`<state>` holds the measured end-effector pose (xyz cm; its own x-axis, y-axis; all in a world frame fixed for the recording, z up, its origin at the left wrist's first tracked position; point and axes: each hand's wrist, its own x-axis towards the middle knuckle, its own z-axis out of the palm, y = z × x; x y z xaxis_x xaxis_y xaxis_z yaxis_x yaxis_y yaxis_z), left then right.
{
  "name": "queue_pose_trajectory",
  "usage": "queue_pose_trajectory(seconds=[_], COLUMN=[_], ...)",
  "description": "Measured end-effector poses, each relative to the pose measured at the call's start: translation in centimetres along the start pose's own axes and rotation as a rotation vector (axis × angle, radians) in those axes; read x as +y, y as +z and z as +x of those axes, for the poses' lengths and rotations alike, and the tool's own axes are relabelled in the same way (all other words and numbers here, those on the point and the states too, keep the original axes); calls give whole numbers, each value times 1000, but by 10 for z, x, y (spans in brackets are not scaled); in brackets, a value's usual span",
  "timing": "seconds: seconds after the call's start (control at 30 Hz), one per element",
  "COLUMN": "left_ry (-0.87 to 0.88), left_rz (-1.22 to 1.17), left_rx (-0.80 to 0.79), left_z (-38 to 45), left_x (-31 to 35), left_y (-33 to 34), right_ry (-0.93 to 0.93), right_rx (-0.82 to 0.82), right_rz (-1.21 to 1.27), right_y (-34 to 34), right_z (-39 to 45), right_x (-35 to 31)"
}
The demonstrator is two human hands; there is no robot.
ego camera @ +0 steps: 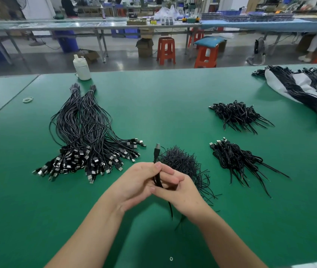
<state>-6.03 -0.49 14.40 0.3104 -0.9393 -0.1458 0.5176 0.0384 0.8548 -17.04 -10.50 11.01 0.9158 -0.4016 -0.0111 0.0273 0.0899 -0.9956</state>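
On the green table (173, 105), the big bundle of loose cables (88, 136) at left centre lies fanned out with its plugs spread toward the middle. A careless reach for the next one could snag several neighbours and drag them into a tangle. The two coiled piles (237, 115) (237, 159) at right centre sit near each other, and a coil tossed loosely could land between them and blur the count. The heap of short black ties (181, 163) lies just behind the hands, so a sweep of the wrist could scatter it. The left hand (134, 182) and right hand (182, 192) meet at lower centre, both clamped on one folded USB cable (157, 151), its plug standing up above the fingers and its tail hanging below. If either grip slackens, the loops will likely spring open, and too tight a fold may kink the wire. The white bottle (82, 68) at upper left shows no legible label, and no brand or writing can be read anywhere.
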Motion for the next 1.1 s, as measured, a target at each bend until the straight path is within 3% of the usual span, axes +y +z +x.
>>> queue_pose_trajectory(seconds=[0.13, 0.37, 0.5, 0.67, 0.87, 1.1], left_ry=[-68, -60, -75, -72, 60, 54], left_rz=[80, 191, 412, 670, 961, 985], left_rx=[-60, 102, 174, 361, 626, 565], left_z=[0, -5, -6, -3, -5, -4], left_x=[6, 3, -1, -11, -29, -30], left_y=[1, 12, 15, 23, 36, 31], right_ry=[-13, -7, -4, -54, -153, -210], right_rx=[19, 66, 49, 91, 12, 14], right_rz=[-77, -184, -193, -429, -501, -643], right_y=[-6, -7, -5, -1, -6, -12], right_z=[-2, -5, -5, -2, 4, 3], right_x=[4, 9, 10, 11, 16, 13])
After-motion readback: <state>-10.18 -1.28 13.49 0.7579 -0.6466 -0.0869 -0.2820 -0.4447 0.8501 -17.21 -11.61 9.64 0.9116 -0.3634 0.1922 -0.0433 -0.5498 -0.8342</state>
